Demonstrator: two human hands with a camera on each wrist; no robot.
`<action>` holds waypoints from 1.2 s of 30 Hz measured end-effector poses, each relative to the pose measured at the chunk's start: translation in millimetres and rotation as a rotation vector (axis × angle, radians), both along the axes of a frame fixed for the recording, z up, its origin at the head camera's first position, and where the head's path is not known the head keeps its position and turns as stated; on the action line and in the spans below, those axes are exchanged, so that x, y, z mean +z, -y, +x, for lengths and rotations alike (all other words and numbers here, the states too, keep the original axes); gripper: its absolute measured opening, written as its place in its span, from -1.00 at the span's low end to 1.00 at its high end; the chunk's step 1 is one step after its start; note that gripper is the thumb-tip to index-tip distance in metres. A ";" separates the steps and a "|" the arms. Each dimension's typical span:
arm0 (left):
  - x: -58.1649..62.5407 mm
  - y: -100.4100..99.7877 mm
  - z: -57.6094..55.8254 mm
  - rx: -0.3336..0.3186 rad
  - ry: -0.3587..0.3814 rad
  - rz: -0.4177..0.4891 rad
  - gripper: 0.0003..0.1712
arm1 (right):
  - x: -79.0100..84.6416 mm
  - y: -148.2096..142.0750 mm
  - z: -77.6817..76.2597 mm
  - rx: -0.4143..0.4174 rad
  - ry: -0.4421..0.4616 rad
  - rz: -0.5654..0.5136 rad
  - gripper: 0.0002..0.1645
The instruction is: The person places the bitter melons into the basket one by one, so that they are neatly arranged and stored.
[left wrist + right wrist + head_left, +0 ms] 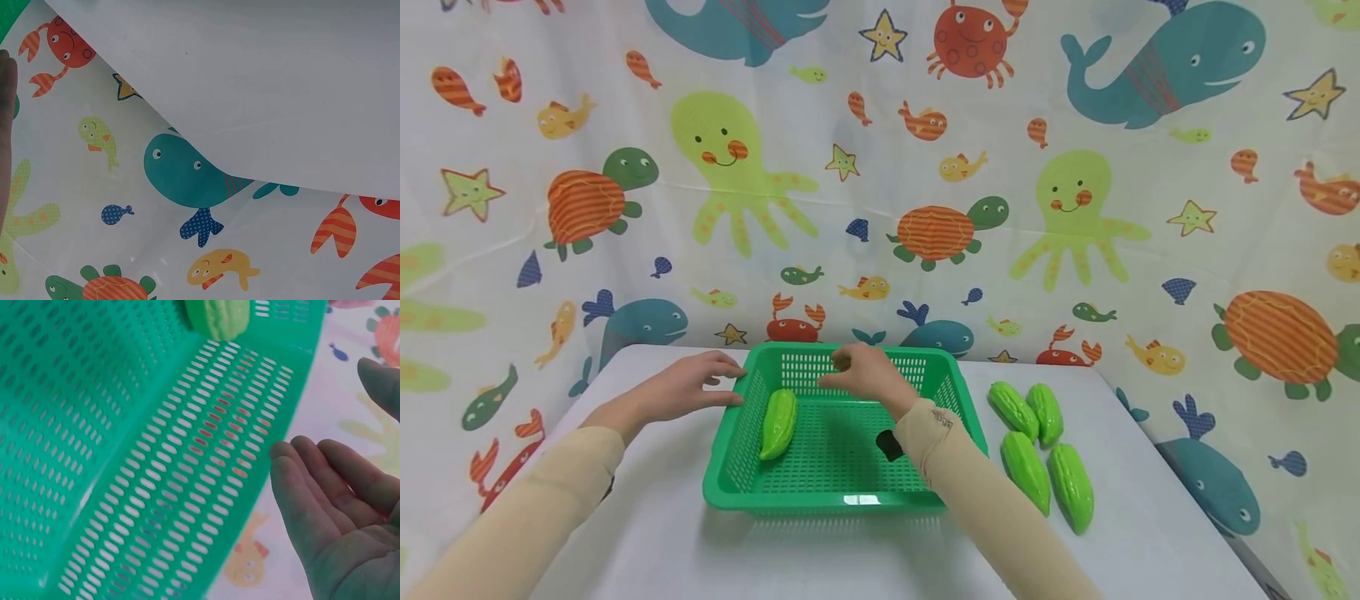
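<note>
White table, green basket, green gourds (four)

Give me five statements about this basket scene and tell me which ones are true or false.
1. One green vegetable lies inside the basket. True.
2. Six more lie outside it. False: four loose vegetables lie to its right on the table.
3. The left hand is at the basket's left rim. True.
4. A vegetable is in the right hand. False: the right hand holds nothing.
5. The backdrop shows sea creatures. True.
</note>
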State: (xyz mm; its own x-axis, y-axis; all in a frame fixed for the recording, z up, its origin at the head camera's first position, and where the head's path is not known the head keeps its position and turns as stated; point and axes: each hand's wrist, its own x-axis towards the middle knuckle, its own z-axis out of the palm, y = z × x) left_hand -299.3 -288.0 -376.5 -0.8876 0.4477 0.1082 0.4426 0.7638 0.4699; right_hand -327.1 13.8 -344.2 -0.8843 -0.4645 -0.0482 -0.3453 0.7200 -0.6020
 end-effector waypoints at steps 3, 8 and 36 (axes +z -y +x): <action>-0.8 0.6 0.4 -0.001 0.000 0.003 -0.33 | 5.3 -8.4 3.8 0.006 -0.047 0.017 -0.33; -1.4 1.0 0.1 -0.005 -0.001 0.005 -0.33 | 12.3 -25.8 11.6 0.003 -0.115 0.014 -0.35; -1.8 0.6 -1.3 -0.001 0.009 -0.007 -0.31 | 10.2 -165.8 66.0 -0.208 -0.219 -0.135 -0.23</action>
State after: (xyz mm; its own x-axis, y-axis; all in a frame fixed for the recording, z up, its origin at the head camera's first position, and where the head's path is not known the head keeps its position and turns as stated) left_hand -300.6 -288.6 -378.2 -0.8881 0.4493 0.0966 0.4389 0.7668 0.4684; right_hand -261.2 179.6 -334.0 -0.9434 -0.2620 0.2031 -0.3309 0.7077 -0.6242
